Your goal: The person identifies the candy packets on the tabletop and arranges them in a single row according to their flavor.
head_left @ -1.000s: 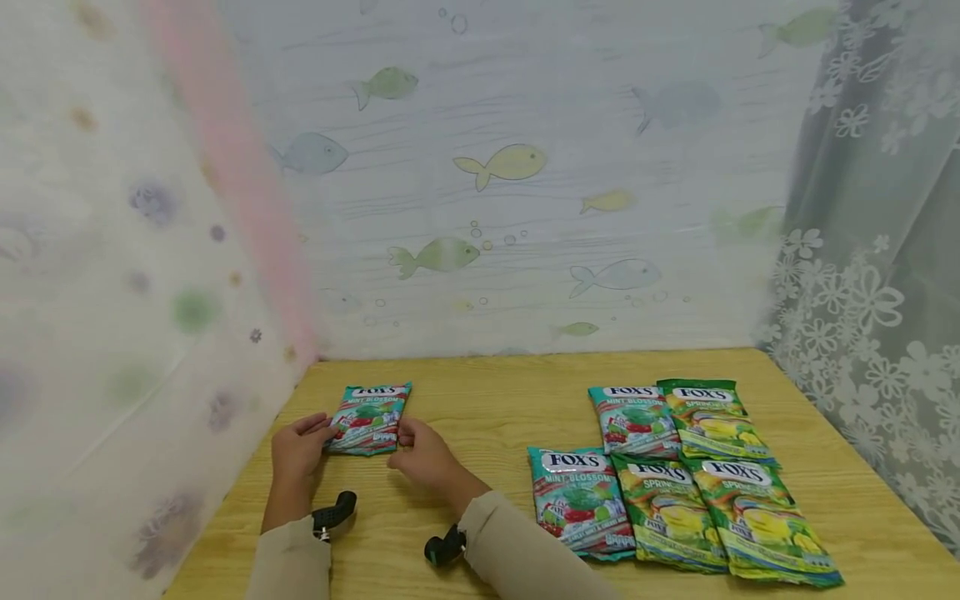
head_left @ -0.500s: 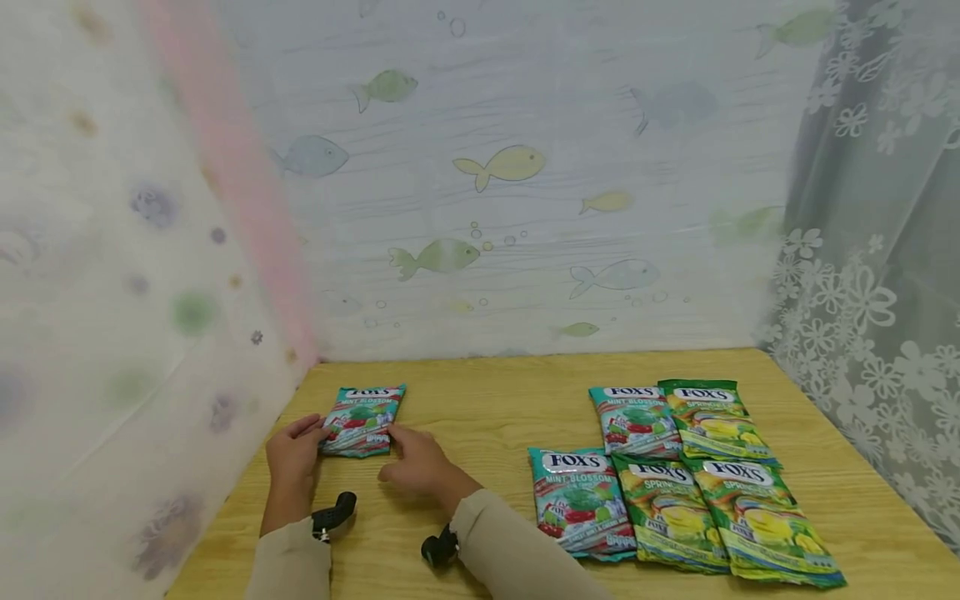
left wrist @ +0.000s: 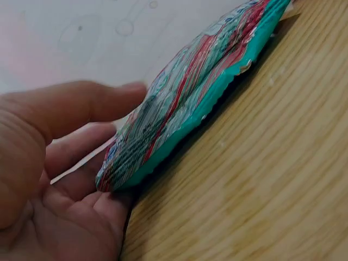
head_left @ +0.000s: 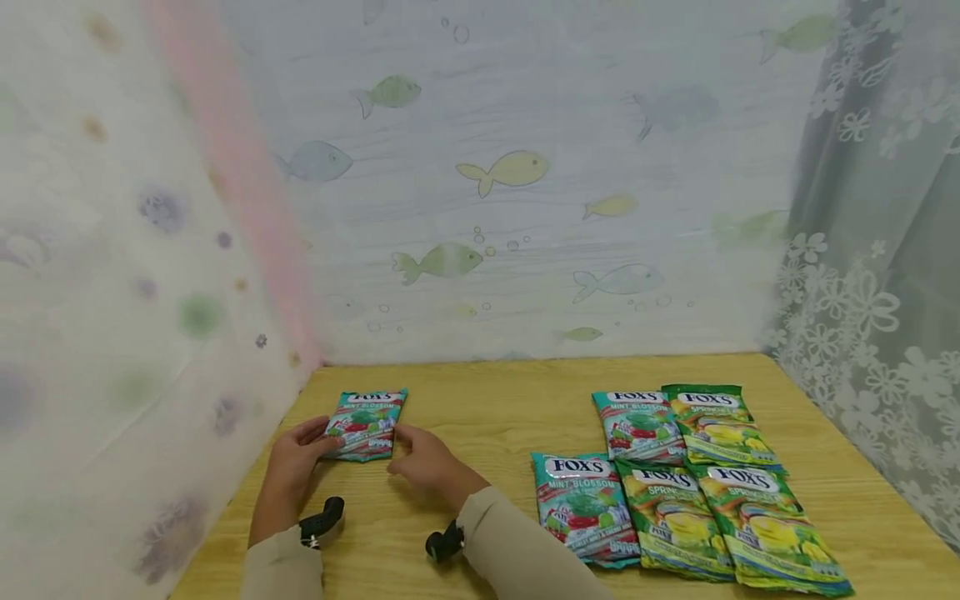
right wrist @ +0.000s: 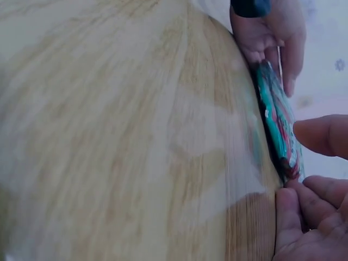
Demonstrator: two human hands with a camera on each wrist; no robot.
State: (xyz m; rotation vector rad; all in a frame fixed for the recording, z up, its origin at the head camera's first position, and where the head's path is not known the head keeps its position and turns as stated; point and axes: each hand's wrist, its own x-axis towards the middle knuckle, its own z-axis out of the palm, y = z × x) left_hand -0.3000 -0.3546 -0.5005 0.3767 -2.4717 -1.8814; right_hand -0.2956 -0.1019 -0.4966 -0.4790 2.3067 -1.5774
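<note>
A teal and red Fox's Mint Blossom candy bag (head_left: 365,427) lies face up at the table's left. At its left edge, my left hand (head_left: 294,460) holds it: the thumb (left wrist: 117,100) lies over the top and the fingers meet the edge in the left wrist view. My right hand (head_left: 433,468) is at the bag's right edge. In the right wrist view, that hand's fingertips (right wrist: 288,201) touch the edge near the table, while the thumb (right wrist: 318,136) appears raised off the bag.
On the right lie two more Mint Blossom bags (head_left: 585,510) (head_left: 641,427) and several green and yellow Fox's bags (head_left: 772,527), set close together in two rows. A fish-printed wall (head_left: 495,275) stands behind the wooden table (head_left: 480,400). A lace curtain (head_left: 862,308) hangs at right.
The candy bag and both hands shifted slightly left, and the bag now sits a little left of its first place. The left thumb reaches further over the bag. Other bags have not moved.
</note>
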